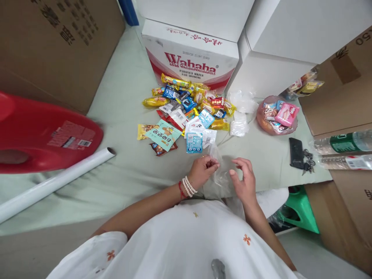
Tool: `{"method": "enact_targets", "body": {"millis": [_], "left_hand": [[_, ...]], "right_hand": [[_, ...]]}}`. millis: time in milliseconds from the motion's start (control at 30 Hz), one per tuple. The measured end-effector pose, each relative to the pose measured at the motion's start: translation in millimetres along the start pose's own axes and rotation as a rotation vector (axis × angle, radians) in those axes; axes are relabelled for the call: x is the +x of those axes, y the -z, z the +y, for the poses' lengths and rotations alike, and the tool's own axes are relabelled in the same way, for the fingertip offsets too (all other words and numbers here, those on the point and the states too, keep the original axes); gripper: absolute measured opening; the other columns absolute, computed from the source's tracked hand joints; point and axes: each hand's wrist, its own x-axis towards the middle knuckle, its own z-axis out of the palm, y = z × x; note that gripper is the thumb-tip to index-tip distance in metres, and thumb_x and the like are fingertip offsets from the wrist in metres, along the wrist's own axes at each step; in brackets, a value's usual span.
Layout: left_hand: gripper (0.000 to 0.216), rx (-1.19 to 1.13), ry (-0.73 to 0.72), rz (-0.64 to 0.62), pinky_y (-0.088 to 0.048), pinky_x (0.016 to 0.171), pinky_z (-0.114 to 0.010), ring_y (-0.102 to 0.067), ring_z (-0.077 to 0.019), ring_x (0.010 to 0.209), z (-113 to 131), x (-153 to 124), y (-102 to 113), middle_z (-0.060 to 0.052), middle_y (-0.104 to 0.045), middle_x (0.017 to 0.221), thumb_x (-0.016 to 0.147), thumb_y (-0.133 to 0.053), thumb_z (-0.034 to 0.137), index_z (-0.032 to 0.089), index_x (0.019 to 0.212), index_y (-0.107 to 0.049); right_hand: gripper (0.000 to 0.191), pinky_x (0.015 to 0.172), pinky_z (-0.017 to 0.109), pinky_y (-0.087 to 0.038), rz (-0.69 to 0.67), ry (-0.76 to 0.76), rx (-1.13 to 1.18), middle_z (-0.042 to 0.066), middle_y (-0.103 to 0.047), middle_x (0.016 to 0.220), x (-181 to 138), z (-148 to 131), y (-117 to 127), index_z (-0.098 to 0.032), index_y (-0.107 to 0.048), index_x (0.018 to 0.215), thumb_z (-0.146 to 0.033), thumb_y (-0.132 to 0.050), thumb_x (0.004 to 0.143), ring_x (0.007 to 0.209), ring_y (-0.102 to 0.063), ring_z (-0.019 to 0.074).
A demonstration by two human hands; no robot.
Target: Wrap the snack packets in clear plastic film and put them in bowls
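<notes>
The left hand, in the middle of the frame, pinches the upper part of a clear plastic bag between thumb and fingertips. White beads and a red cord circle its wrist. The right hand, just right of centre, is loosely curled with thumb and fingers parted; whether it touches the bag cannot be told. The bag hangs between the two hands, its lower part near the white shirt at bottom centre.

Just above the left hand lies a light blue packet, at the near edge of a heap of wrapped snacks in the upper middle. A mint-green packet lies at the heap's lower left. Behind the heap stands a Wahaha carton, and folded clear plastic lies at its right.

Farther right on the cloth-covered bench are a pinkish bowl of packets, a black phone-like object, keys and two bottles lying sideways. At the left edge are a red jug and, below it, a white tube; a brown box fills the upper left.
</notes>
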Motion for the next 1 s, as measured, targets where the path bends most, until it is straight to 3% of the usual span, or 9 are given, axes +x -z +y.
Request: {"method": "enact_targets", "body": {"millis": [100, 233, 400, 533, 667, 700, 767, 867, 1000], "left_hand": [[0.020, -0.090, 0.007, -0.040, -0.044, 0.067, -0.026, -0.056, -0.0124, 0.069, 3.1, -4.3, 6.0, 0.001, -0.065, 0.074, 0.076, -0.076, 0.035, 0.016, 0.081, -0.071], [0.033, -0.347, 0.114, 0.015, -0.047, 0.073, -0.026, -0.057, -0.0121, 0.072, 6.6, -6.7, 26.8, 0.001, -0.065, 0.076, 0.073, -0.083, 0.045, 0.017, 0.082, -0.068], [0.048, -0.563, 0.312, 0.137, -0.047, 0.061, -0.024, -0.056, -0.0105, 0.063, 3.6, -8.9, 44.4, 0.003, -0.061, 0.074, 0.068, -0.085, 0.056, 0.019, 0.087, -0.063], [0.043, -0.397, 0.274, 0.284, -0.030, 0.047, -0.021, -0.038, -0.0079, 0.049, -2.0, -6.6, 49.1, 0.008, -0.046, 0.061, 0.077, -0.076, 0.057, 0.020, 0.085, -0.057], [0.028, 0.016, -0.023, 0.537, -0.038, 0.060, -0.023, -0.044, -0.0103, 0.062, 8.7, -15.8, 60.4, 0.007, -0.047, 0.069, 0.077, -0.077, 0.038, 0.020, 0.091, -0.059], [0.023, 0.092, -0.089, 0.506, -0.038, 0.062, -0.024, -0.044, -0.0108, 0.064, 14.5, -19.5, 61.9, 0.006, -0.048, 0.069, 0.081, -0.074, 0.037, 0.020, 0.090, -0.061], [0.022, 0.177, -0.138, 0.297, -0.038, 0.063, -0.025, -0.044, -0.0117, 0.063, 27.0, -24.8, 59.2, 0.005, -0.047, 0.066, 0.090, -0.065, 0.040, 0.020, 0.083, -0.063], [0.032, 0.206, -0.085, -0.026, -0.039, 0.064, -0.028, -0.047, -0.0133, 0.065, 39.6, -22.4, 41.6, 0.003, -0.052, 0.067, 0.094, -0.060, 0.048, 0.019, 0.080, -0.063], [0.032, 0.000, -0.049, -0.132, -0.045, 0.071, -0.029, -0.054, -0.0148, 0.075, 36.9, -8.7, 20.8, 0.001, -0.059, 0.077, 0.087, -0.068, 0.049, 0.018, 0.082, -0.062]], "right_hand": [[0.025, 0.090, 0.036, -0.052, -0.131, -0.187, 0.252, 0.006, -0.068, 0.103, 18.8, 2.0, -7.6, -0.023, -0.072, 0.091, -0.048, -0.069, 0.092, 0.098, -0.064, 0.0212], [0.031, 0.071, 0.028, -0.053, -0.003, -0.549, 0.670, 0.000, -0.064, 0.082, 32.3, 7.1, -18.9, -0.022, -0.065, 0.082, -0.050, -0.079, 0.081, 0.075, -0.060, 0.0148], [0.038, 0.044, 0.021, -0.034, -0.076, -0.821, 0.873, -0.005, -0.055, 0.067, 30.8, 8.9, -30.6, -0.022, -0.059, 0.079, -0.047, -0.086, 0.070, 0.050, -0.040, 0.0082], [0.036, 0.040, 0.022, -0.024, -0.112, -0.853, 0.874, -0.006, -0.049, 0.061, 23.5, 8.7, -40.8, -0.022, -0.055, 0.076, -0.048, -0.080, 0.077, 0.046, -0.029, 0.0072], [0.036, 0.041, 0.021, -0.022, -0.095, -0.872, 0.892, -0.007, -0.047, 0.061, 19.4, 7.4, -41.7, -0.022, -0.055, 0.076, -0.045, -0.082, 0.076, 0.046, -0.029, 0.0063], [0.037, 0.041, 0.021, -0.022, -0.088, -0.869, 0.897, -0.007, -0.048, 0.062, 18.9, 5.9, -40.9, -0.021, -0.055, 0.077, -0.045, -0.083, 0.075, 0.046, -0.030, 0.0057], [0.040, 0.041, 0.020, -0.023, -0.081, -0.842, 0.892, -0.007, -0.051, 0.065, 17.7, 0.7, -39.7, -0.021, -0.055, 0.080, -0.047, -0.086, 0.073, 0.046, -0.033, 0.0048], [0.040, 0.044, 0.020, -0.028, -0.136, -0.729, 0.859, -0.006, -0.055, 0.067, 14.9, -10.9, -40.3, -0.022, -0.058, 0.085, -0.052, -0.083, 0.079, 0.046, -0.038, 0.0051], [0.034, 0.051, 0.022, -0.035, -0.192, -0.559, 0.804, -0.006, -0.054, 0.065, 12.4, -23.3, -40.1, -0.022, -0.061, 0.088, -0.052, -0.076, 0.089, 0.050, -0.043, 0.0071]]}}
